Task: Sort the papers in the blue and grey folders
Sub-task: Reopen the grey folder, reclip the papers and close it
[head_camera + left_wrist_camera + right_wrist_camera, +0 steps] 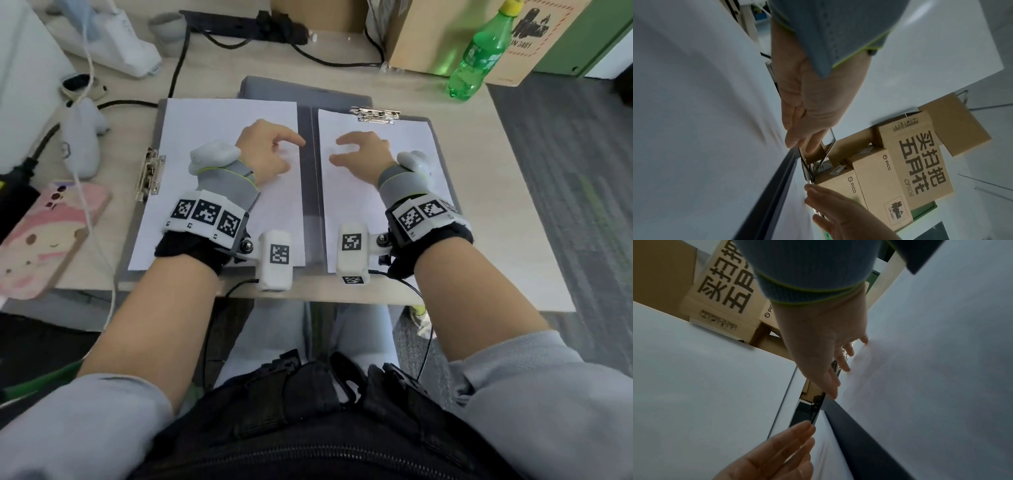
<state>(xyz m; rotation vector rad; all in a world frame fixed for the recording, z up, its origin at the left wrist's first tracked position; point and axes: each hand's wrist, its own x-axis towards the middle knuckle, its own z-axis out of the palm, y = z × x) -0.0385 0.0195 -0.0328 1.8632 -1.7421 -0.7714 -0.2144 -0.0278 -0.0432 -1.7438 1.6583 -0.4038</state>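
Two papers (219,178), two hands (265,150)

The open folder (310,164) takes up most of the desk (486,192) in front of the person, its sheets flat, with a metal clip (375,114) raised at the far edge of the right side and another clip (149,174) at the left edge. Bare desktop runs along the right of the folder up to a green bottle (479,54) and a cardboard box (442,31) at the back. The left side is crowded: a pink phone (44,240), white cable (89,192), black cables (178,68) and a white device (113,37). The spine strip between the left hand (267,154) and right hand (363,152) is bare
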